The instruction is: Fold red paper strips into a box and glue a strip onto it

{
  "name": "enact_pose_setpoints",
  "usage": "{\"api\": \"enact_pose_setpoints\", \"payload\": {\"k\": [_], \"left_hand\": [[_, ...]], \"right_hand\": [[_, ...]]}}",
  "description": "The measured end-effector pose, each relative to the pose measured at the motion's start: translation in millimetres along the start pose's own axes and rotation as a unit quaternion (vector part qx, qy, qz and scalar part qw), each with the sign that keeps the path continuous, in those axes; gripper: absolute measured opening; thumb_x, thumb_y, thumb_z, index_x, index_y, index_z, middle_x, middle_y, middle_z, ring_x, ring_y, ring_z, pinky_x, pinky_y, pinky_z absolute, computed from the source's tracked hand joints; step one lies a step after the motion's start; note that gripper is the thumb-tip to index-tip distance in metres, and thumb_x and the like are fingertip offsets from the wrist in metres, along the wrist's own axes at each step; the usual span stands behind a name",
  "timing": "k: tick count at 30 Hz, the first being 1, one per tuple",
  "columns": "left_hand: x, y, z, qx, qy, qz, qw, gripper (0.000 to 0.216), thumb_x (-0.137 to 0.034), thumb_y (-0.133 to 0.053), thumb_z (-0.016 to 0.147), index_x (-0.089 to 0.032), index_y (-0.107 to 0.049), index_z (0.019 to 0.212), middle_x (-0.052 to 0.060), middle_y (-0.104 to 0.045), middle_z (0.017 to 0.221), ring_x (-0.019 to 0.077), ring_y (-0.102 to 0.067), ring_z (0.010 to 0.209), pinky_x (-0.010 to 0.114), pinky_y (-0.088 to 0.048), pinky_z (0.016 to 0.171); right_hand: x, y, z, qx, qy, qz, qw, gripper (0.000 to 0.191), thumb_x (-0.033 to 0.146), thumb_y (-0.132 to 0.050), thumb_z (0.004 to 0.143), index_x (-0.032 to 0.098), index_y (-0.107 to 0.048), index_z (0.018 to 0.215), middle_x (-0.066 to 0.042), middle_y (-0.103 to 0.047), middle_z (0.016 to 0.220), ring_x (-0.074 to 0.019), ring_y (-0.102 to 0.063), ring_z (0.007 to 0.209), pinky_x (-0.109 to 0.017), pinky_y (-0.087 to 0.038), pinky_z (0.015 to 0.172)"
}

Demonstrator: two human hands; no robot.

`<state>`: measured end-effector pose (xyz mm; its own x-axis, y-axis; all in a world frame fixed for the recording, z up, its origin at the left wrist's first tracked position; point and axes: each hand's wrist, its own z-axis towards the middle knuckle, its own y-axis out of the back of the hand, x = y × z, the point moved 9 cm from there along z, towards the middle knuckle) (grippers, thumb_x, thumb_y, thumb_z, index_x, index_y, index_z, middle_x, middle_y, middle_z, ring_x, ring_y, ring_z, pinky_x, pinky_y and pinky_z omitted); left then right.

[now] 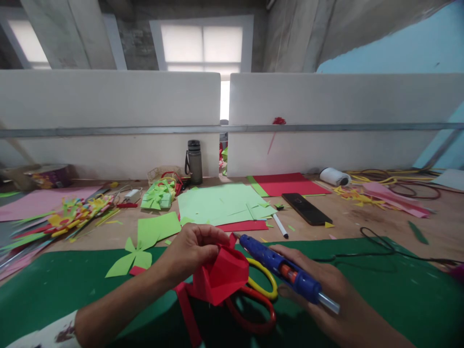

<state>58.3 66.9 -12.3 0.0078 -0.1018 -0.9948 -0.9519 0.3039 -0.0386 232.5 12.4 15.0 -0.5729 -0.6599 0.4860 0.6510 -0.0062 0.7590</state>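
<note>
My left hand (192,251) pinches a folded red paper piece (226,270) above the green mat. My right hand (319,285) is wrapped round a blue hot glue gun (268,258), a clear glue stick jutting from its rear end. The nozzle points at the upper edge of the red paper, close to my left fingertips; whether it touches I cannot tell. Under the red paper lie scissors (266,275) with one yellow and one red handle, their blades hidden. A red paper strip (188,314) hangs or lies below my left hand.
A green mat (362,290) covers the near table. Beyond it are light green sheets (217,203), red sheets (290,184), a phone (306,209), a marker (280,225) and a dark bottle (195,162). Paper flowers (79,212) lie left. A black cord (348,254) crosses the right side.
</note>
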Motion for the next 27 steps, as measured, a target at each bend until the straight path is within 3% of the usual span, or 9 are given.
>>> {"api": "enact_pose_setpoints", "payload": {"k": [8,16,23,27], "left_hand": [[-3.8,0.4,-0.1,-0.001,-0.009,0.007,1.0,0.027,-0.004,-0.054,0.054,-0.017,-0.071,0.071,-0.001,-0.072,0.07,0.009,-0.059,0.055,0.019,-0.046,0.053],[-2.3,-1.6,-0.9,0.008,-0.012,-0.005,1.0,0.027,-0.005,-0.054,0.056,-0.017,-0.071,0.072,-0.003,-0.071,0.066,0.0052,-0.055,0.048,0.013,-0.04,0.043],[0.1,5.0,-0.2,-0.018,-0.004,0.023,1.0,0.025,-0.007,-0.057,0.057,-0.015,-0.07,0.076,0.001,-0.071,0.069,0.0114,-0.062,0.057,0.019,-0.047,0.051],[2.2,3.0,0.7,-0.006,-0.005,0.024,1.0,0.024,-0.008,-0.057,0.057,-0.016,-0.071,0.075,0.001,-0.072,0.071,0.0102,-0.06,0.056,0.018,-0.047,0.051]], "right_hand": [[0.2,1.1,-6.5,-0.014,0.016,-0.022,1.0,0.052,0.016,-0.052,0.077,0.024,-0.047,0.129,-0.006,-0.064,0.116,-0.0224,-0.065,0.096,-0.031,-0.056,0.077],[-1.6,-0.3,-3.5,-0.002,-0.002,-0.002,1.0,0.05,0.013,-0.049,0.078,0.021,-0.047,0.127,-0.008,-0.063,0.118,-0.0223,-0.063,0.101,-0.031,-0.055,0.081],[-0.9,1.2,-7.6,-0.015,0.01,-0.022,1.0,0.054,0.016,-0.053,0.077,0.026,-0.046,0.129,-0.006,-0.064,0.116,-0.0237,-0.066,0.095,-0.032,-0.056,0.077],[-0.5,-1.3,-6.0,-0.005,0.007,-0.021,1.0,0.052,0.014,-0.05,0.078,0.023,-0.046,0.129,-0.007,-0.063,0.119,-0.0228,-0.064,0.1,-0.031,-0.056,0.079]]}}
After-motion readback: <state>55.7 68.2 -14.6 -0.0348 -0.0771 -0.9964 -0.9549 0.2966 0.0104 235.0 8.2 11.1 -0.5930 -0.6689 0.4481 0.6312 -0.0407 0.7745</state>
